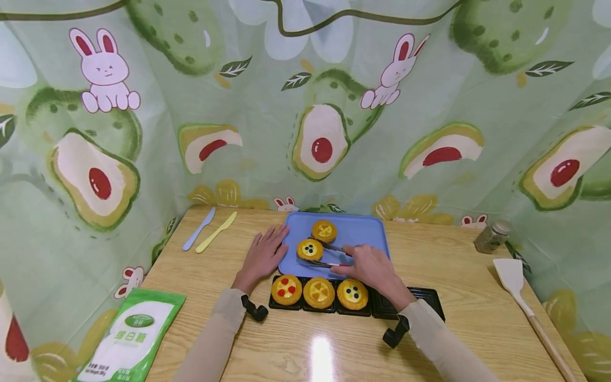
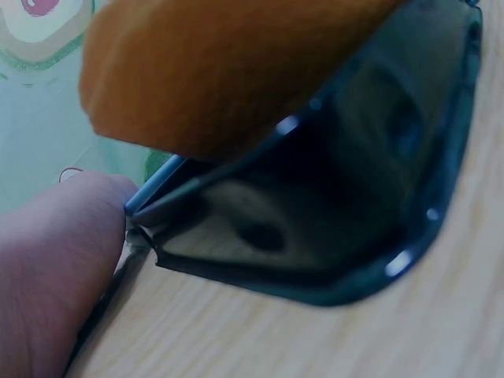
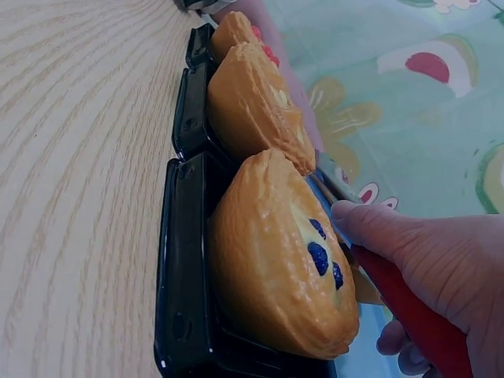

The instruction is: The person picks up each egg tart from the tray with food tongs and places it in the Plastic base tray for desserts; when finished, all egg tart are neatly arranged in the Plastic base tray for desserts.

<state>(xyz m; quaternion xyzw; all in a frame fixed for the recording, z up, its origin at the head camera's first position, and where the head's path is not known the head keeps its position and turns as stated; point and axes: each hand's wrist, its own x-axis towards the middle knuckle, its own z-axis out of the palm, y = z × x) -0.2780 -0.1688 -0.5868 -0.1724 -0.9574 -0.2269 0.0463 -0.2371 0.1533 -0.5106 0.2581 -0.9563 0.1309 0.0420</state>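
My right hand [image 1: 369, 265] grips a pair of tongs [image 1: 332, 247] with red handles. Their two arms straddle a tart with blueberry topping [image 1: 310, 249] on the blue tray [image 1: 365, 228]. Right behind it lies a tart with orange wedges [image 1: 324, 231]. My left hand [image 1: 264, 254] rests at the tray's left edge, fingers extended. In front, a row of black containers [image 3: 181, 260] holds a red-topped tart [image 1: 286, 289], a wedge-topped tart [image 1: 319, 293] and another blueberry tart [image 3: 268, 252]. The right part of the row [image 1: 429, 300] passes under my right forearm.
A blue knife [image 1: 199, 229] and a yellow knife [image 1: 216, 232] lie back left. A green-and-white bag [image 1: 136, 334] is at the front left. On the right are a spice jar [image 1: 492, 237] and a white spatula [image 1: 513, 278] with a wooden handle. A patterned curtain [image 1: 267, 154] surrounds the table.
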